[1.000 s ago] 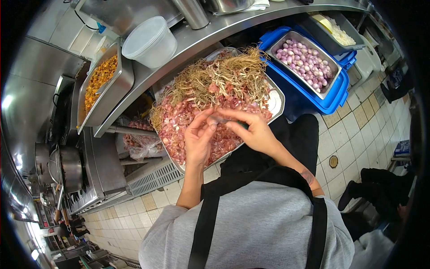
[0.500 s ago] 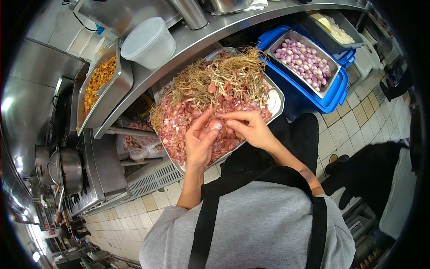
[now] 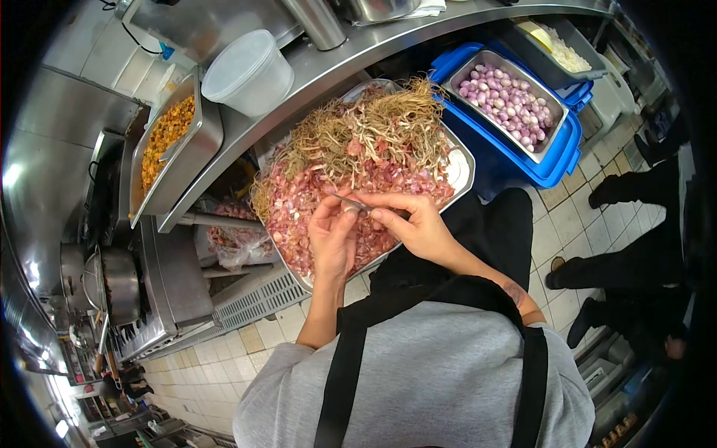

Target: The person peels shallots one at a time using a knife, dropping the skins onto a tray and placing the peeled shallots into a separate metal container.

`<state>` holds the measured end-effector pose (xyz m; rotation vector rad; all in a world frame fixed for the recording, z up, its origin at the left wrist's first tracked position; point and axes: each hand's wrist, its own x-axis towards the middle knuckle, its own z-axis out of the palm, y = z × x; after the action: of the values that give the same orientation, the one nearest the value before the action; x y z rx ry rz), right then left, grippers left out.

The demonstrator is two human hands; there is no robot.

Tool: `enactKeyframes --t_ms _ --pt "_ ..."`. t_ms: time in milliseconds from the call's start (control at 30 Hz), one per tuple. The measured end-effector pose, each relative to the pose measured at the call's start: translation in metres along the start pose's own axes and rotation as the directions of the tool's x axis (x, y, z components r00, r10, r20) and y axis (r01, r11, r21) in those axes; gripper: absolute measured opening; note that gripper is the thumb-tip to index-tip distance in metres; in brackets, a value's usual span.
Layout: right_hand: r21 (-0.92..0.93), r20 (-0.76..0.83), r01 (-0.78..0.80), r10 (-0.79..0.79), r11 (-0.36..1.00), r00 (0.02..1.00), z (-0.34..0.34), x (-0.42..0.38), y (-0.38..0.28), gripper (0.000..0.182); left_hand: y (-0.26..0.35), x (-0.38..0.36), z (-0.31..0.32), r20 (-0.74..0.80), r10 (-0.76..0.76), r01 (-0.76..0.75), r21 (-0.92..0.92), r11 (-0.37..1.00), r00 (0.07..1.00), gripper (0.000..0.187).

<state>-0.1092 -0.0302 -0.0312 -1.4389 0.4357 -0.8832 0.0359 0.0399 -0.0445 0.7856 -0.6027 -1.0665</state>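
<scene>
My left hand (image 3: 332, 237) and my right hand (image 3: 417, 222) meet over a large metal tray (image 3: 467, 163) heaped with pink shallot skins and dry stringy roots. The left hand's fingers curl around a small shallot that is mostly hidden. My right hand grips a small knife (image 3: 351, 202), whose thin blade points left against the left fingertips. Both hands hover just above the near half of the tray.
A steel pan of peeled shallots (image 3: 508, 101) rests on a blue crate (image 3: 559, 160) at the right. On the counter stand a white lidded tub (image 3: 246, 71) and a pan of yellow food (image 3: 168, 131). A bag of shallots (image 3: 231, 240) lies below. Another person's legs (image 3: 635, 250) stand at the right.
My hands have closed together and the knife blade now shows between the fingertips. The person at the right has stepped further back along the tiled floor.
</scene>
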Motion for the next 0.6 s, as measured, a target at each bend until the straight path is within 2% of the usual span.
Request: enactKeyframes --t_ms 100,233,333,433,500,600 --pt "0.331 0.081 -0.255 0.242 0.908 0.967 -0.007 0.001 0.002 0.026 0.001 -0.002 0.000 0.015 -0.023 0.023 -0.009 1.000 1.000 0.035" --pt "0.426 0.034 -0.253 0.264 0.869 0.964 -0.011 0.003 0.010 0.026 0.000 -0.003 0.011 -0.035 -0.061 0.060 -0.027 0.998 0.998 0.036" --pt "0.296 0.015 -0.239 0.245 0.925 0.969 -0.012 0.001 0.003 0.028 -0.002 -0.001 0.010 -0.047 -0.037 0.035 -0.037 0.999 0.998 0.036" --pt "0.183 0.002 -0.126 0.127 0.975 0.992 -0.005 -0.003 -0.014 0.031 -0.004 0.001 0.007 -0.032 -0.008 0.007 -0.040 0.999 0.999 0.037" --pt "0.107 -0.028 -0.004 0.007 0.994 1.000 -0.003 -0.001 -0.005 0.032 -0.006 0.001 0.005 -0.026 -0.004 0.002 -0.047 0.999 1.000 0.036" --pt "-0.044 -0.077 0.079 -0.082 0.996 0.994 -0.005 0.001 0.007 0.032 -0.005 -0.002 0.006 -0.029 -0.006 0.006 -0.032 0.999 1.000 0.036"
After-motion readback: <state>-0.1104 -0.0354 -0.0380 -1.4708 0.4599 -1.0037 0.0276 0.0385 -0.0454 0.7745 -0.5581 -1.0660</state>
